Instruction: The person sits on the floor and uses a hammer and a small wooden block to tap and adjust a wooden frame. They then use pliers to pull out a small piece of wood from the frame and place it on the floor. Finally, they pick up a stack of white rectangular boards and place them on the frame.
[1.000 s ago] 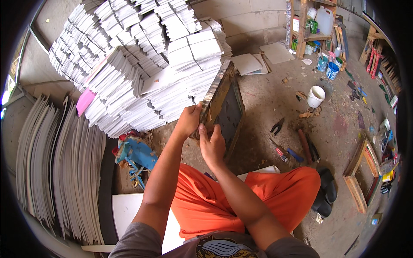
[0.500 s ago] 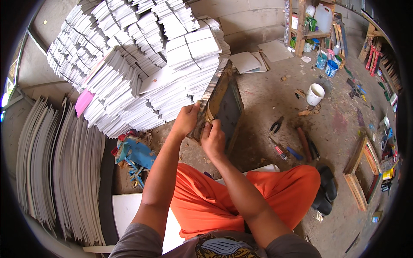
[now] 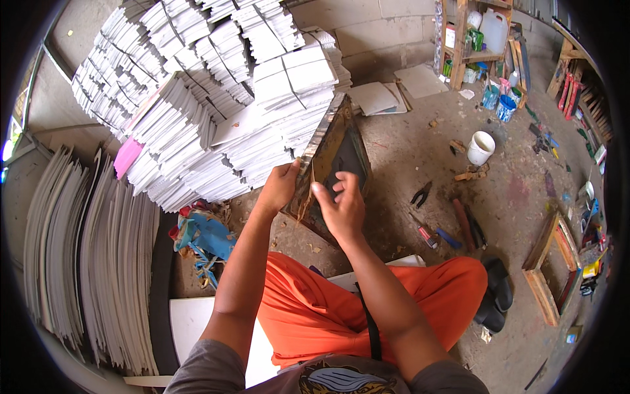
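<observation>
A worn wooden frame with a dark mesh panel (image 3: 321, 136) stands tilted on edge in front of me, a screen-printing frame by its look. My left hand (image 3: 281, 188) is closed on its near left side, thumb on top. Beside it my right hand (image 3: 345, 211) is raised in front of the panel, fingers loosely curled and thumb apart, with nothing visible in it. A ragged light strip hangs along the frame's inner edge near the right thumb; I cannot tell whether tape or splintered wood.
Tied stacks of white paper (image 3: 292, 79) rise behind the frame. Pliers (image 3: 421, 193), a screwdriver (image 3: 425, 233) and a blue-handled tool (image 3: 449, 237) lie on the floor to the right. Beyond are a white bucket (image 3: 481, 148), another wooden frame (image 3: 541, 262) and a shelf with containers (image 3: 484, 56).
My right hand has let go of the frame's edge, opened and shifted slightly right. The left hand keeps its hold, and the frame has tilted a little.
</observation>
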The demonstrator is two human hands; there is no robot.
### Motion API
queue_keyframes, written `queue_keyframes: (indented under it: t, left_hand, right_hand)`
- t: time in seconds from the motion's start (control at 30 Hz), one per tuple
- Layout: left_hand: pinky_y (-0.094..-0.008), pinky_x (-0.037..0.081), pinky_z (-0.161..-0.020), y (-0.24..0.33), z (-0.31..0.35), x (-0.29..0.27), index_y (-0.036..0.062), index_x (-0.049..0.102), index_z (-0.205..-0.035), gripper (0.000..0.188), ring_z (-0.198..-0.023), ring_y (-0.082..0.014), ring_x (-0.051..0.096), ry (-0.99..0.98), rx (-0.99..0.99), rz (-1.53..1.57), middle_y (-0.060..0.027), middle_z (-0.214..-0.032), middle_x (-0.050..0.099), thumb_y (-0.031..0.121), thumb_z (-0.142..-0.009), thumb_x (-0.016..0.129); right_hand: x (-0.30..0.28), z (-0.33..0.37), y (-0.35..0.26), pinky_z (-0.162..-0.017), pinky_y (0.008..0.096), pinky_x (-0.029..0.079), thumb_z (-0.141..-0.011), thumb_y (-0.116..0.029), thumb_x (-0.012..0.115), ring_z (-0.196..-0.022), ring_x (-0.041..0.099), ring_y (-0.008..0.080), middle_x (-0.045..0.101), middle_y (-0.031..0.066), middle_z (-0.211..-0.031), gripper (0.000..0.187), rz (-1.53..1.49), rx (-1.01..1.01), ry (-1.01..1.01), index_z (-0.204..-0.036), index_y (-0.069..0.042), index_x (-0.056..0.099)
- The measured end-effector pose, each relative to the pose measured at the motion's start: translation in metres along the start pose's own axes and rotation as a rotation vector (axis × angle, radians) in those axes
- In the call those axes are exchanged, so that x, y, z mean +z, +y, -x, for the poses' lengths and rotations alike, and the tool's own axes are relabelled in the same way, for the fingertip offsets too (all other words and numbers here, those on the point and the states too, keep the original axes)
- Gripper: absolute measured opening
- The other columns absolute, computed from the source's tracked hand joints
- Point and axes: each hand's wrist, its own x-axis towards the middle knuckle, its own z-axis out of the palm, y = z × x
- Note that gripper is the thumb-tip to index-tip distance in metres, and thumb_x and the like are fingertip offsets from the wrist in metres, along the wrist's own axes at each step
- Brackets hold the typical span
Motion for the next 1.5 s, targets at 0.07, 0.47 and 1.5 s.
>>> queue_keyframes:
  t: [0.07, 0.47, 1.5]
  left_hand:
    - [-0.0375, 0.050, -0.083, 0.001, 0.001, 0.003, -0.0105, 0.068, -0.108, 0.051, -0.083, -0.0159, 0.055, 0.001, 0.017, 0.004, -0.0144, -0.087, 0.071, 0.036, -0.112, 0.050]
    - [-0.0600, 0.051, -0.092, 0.019, 0.008, 0.014, 0.0078, 0.063, -0.137, 0.050, -0.098, -0.0546, 0.067, 0.125, 0.180, -0.582, -0.0341, -0.107, 0.070, 0.043, -0.109, 0.041]
    - [-0.0438, 0.047, -0.108, -0.014, -0.040, -0.033, 0.0065, 0.054, -0.150, 0.062, -0.128, -0.0414, 0.062, -0.073, 0.115, -0.426, -0.0297, -0.132, 0.066, 0.053, -0.109, 0.046]
  right_hand:
    - [0.004, -0.010, -0.025, -0.078, 0.0462, 0.055, -0.086, -0.062, 0.078, -0.092, 0.070, 0.0334, 0.067, 0.0179, -0.102, 0.072, 0.067, 0.088, -0.120, -0.119, -0.001, 0.056]
    - [0.046, -0.032, 0.037, -0.060, 0.0593, 0.047, -0.105, -0.023, 0.060, -0.074, 0.065, 0.0511, 0.065, 0.0248, -0.072, 0.022, -0.097, -0.111, -0.214, -0.094, -0.005, 0.054]
    - [-0.105, -0.011, 0.367, -0.083, 0.0495, 0.051, -0.099, -0.018, 0.063, -0.092, 0.067, 0.0423, 0.068, 0.0237, -0.090, 0.021, 0.461, 0.420, 0.043, -0.102, 0.003, 0.065]
